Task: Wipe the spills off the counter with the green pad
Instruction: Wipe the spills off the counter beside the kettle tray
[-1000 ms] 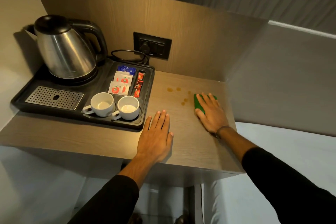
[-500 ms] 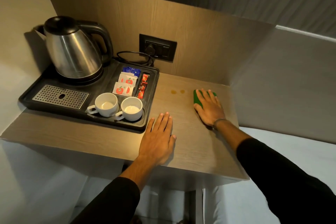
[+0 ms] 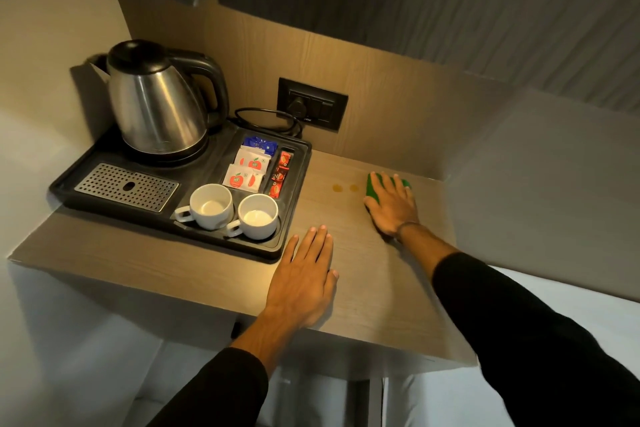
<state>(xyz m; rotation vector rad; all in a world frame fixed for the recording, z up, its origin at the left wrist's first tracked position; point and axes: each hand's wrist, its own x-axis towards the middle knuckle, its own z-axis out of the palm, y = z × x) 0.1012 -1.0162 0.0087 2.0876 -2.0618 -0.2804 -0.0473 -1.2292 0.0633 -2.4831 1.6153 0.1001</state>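
Observation:
A green pad (image 3: 373, 186) lies flat on the wooden counter (image 3: 363, 288), mostly covered by my right hand (image 3: 393, 206), which presses down on it with fingers spread. Two small brown spill drops (image 3: 344, 188) sit on the counter just left of the pad. My left hand (image 3: 303, 279) rests flat, palm down, on the counter near its front edge, beside the tray's corner, holding nothing.
A black tray (image 3: 277, 246) fills the counter's left half, carrying a steel kettle (image 3: 156, 104), two white cups (image 3: 233, 211) and several sachets (image 3: 247, 172). A wall socket (image 3: 311, 104) with a cord sits behind. A wall panel (image 3: 519, 184) bounds the counter's right side.
My right hand slid the pad away from me toward the back wall, over the nearer drops, which no longer show. Two drops remain left of the pad. My left hand stayed put.

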